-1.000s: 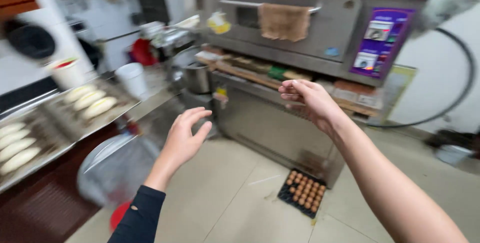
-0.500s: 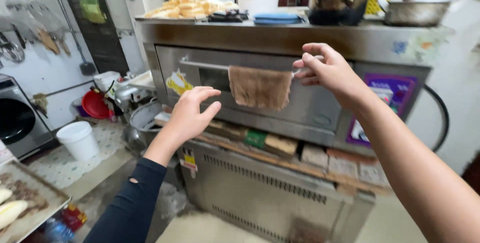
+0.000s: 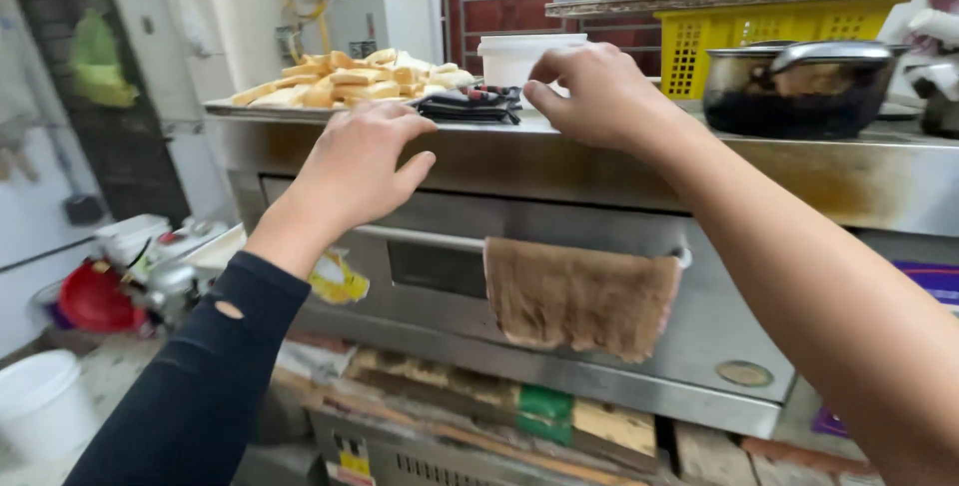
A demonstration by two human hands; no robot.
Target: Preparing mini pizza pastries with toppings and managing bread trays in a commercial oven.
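At the lower left of the frame sits one white bucket (image 3: pixel 40 411), and just above and right of it one red bowl (image 3: pixel 95 298) among a clutter of metal ware. Moving right, one heap of pale bread slices (image 3: pixel 340 76) is piled on the steel top (image 3: pixel 639 161) of the oven, at upper centre-left, close to the top's front edge. The left hand (image 3: pixel 360 166), in a dark sleeve with one small hole, hovers in front of that edge with fingers spread loosely and nothing in it. Between the two hands lies one dark folded cloth or glove (image 3: pixel 470 104), flat, black with a hint of red, touching the oven top just beside the bread; a white tub (image 3: pixel 519 54) stands right behind it. The right hand (image 3: pixel 599 96) is at upper centre, bare-armed, fingers curled down over the edge near the dark cloth; whether it pinches anything I cannot tell. Below, one brown towel (image 3: pixel 579 296) hangs from the oven door handle (image 3: pixel 430 238). At the right stand one dark pot (image 3: pixel 794 86) with a lid and one yellow crate (image 3: pixel 769 31) behind it. Bare steel shows between the right hand and the pot.
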